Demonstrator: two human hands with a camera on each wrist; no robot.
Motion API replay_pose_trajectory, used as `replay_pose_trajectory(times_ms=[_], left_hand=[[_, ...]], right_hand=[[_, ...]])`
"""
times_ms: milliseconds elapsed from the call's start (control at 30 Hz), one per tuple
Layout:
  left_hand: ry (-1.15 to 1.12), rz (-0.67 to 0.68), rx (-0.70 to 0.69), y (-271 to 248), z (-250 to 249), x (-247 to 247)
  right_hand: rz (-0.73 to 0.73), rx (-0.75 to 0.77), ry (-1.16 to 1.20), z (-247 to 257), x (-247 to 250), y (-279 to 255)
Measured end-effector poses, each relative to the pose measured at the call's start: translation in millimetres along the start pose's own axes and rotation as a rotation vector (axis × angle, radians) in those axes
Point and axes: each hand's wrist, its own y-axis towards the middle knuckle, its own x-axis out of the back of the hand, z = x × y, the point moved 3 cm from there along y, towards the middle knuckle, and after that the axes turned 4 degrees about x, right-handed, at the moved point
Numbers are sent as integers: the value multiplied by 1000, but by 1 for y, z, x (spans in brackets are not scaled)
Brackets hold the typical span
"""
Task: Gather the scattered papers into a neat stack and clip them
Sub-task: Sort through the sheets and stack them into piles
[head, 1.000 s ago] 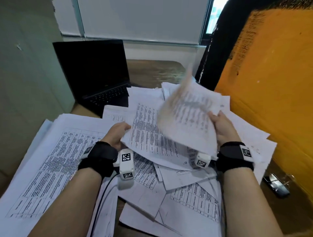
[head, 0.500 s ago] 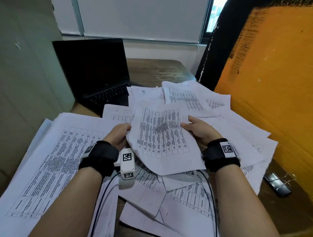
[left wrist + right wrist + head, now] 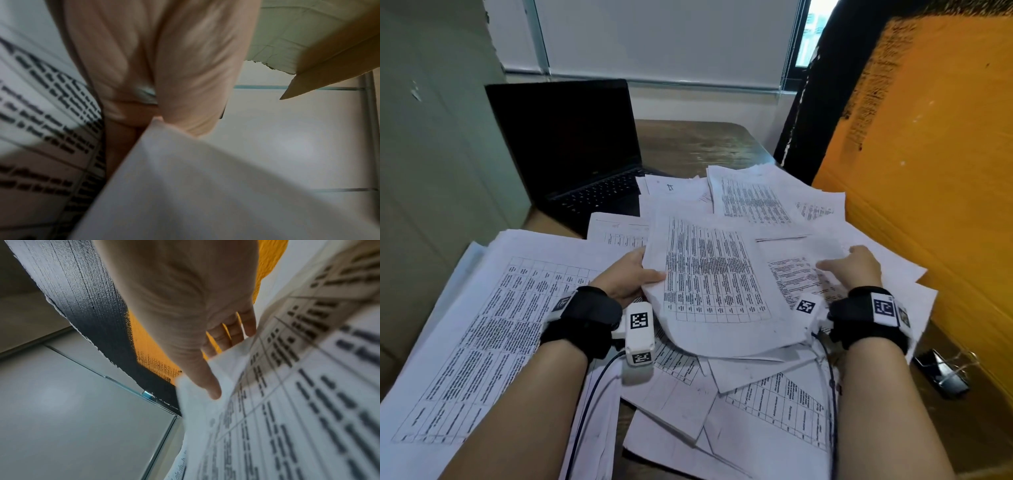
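Printed sheets lie scattered over the wooden table [image 3: 698, 140]. My left hand [image 3: 630, 277] grips the left edge of a small bundle of papers [image 3: 715, 284], thumb on top; the left wrist view shows the left hand [image 3: 164, 73] pinching the bundle's corner [image 3: 205, 194]. My right hand [image 3: 849, 267] is on a text sheet [image 3: 791, 274] to the right of the bundle. In the right wrist view the right hand [image 3: 207, 352] has its thumb on top of that sheet [image 3: 287, 402] and its fingers past the edge. A black binder clip [image 3: 941, 373] lies on the table at the right.
A thick stack of table printouts [image 3: 482, 325] covers the left of the table. An open black laptop [image 3: 571, 150] stands at the back left. An orange and black cardboard panel [image 3: 928, 171] walls the right side, a pale board [image 3: 431, 171] the left.
My right hand laid the sheet it held aloft onto the bundle in my left hand, then moved right onto another sheet. The left hand stayed put.
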Motion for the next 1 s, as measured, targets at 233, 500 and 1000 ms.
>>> replay_pose_trajectory(times_ms=[233,500,1000], left_hand=[[-294,-107,-106,6,-2,11],[-524,-220,-237,9,-5,22],[-277,-236,-67,6,-1,11]], right_hand=[[128,219,64,16,-6,-8],[-502,127,181,13,29,-12],[-426,-89,861,15,6,-1]])
